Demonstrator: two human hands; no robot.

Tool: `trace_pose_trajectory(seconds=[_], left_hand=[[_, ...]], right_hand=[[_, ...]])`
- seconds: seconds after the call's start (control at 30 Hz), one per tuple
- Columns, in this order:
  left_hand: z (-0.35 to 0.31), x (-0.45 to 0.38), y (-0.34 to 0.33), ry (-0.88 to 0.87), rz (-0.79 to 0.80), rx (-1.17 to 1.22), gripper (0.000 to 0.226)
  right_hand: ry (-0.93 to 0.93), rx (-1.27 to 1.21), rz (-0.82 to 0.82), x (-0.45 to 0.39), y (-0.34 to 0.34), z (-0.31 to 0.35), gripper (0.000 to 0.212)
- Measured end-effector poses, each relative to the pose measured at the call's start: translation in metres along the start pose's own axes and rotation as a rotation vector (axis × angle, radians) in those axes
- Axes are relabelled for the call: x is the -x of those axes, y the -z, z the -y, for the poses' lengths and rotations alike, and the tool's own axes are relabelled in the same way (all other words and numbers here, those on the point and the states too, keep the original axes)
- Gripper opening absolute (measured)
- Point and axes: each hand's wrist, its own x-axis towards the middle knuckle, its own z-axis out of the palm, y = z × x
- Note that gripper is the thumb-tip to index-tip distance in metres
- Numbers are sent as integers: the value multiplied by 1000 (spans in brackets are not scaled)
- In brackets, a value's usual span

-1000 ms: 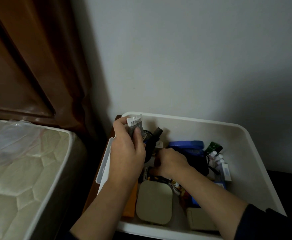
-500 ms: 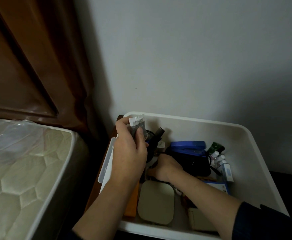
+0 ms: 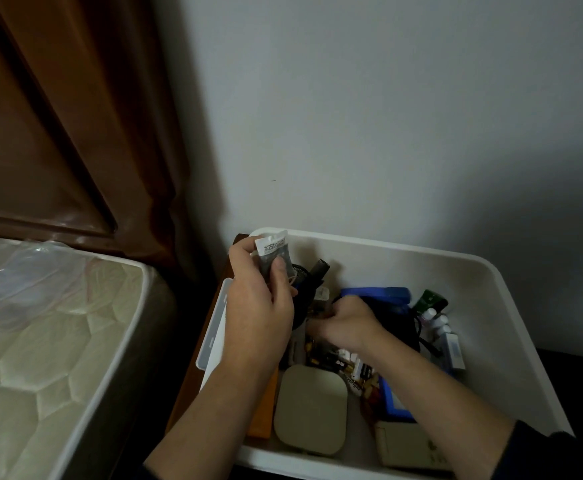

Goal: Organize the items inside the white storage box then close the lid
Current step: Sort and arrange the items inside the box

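A person's two hands work inside a white storage box [image 3: 511, 327] that sits open against a pale wall in the lower right of the frame. The left hand [image 3: 260, 306], at the box's upper left corner, pinches a small white-topped sachet [image 3: 273, 252] between thumb and curled fingers [image 3: 278, 271], holding it upright above the clutter. The right hand [image 3: 347, 322], at the centre of the box, reaches down among the items with its fingers curled; what they close on is hidden behind the hand and cannot be told. Inside the box, a rounded beige case [image 3: 310, 408] lies flat near the front wall, with an orange flat item [image 3: 265, 410] just to its left under the left forearm. A blue flat object [image 3: 376, 294] lies toward the back, beyond the right hand, and a dark green-capped bottle [image 3: 432, 299] stands to its right beside several small white bottles [image 3: 439, 322]. A loose jumble of small packets [image 3: 348, 367] fills the middle. A white lid-like panel [image 3: 213, 327] stands on edge just outside the box's left wall. A quilted mattress [image 3: 40, 341] under clear plastic occupies the lower left of the frame, with a dark brown wooden headboard [image 3: 40, 116] above it.
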Motion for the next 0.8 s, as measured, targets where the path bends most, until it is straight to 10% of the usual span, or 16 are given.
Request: trace_pose_trajectory(seconds=[0.37, 0.8], left_hand=[[0, 0, 1, 7, 1, 27, 25], [-1, 0, 1, 10, 16, 18, 23]], right_hand=[[342, 767, -182, -2, -6, -13, 21], [269, 694, -306, -9, -1, -18, 10]])
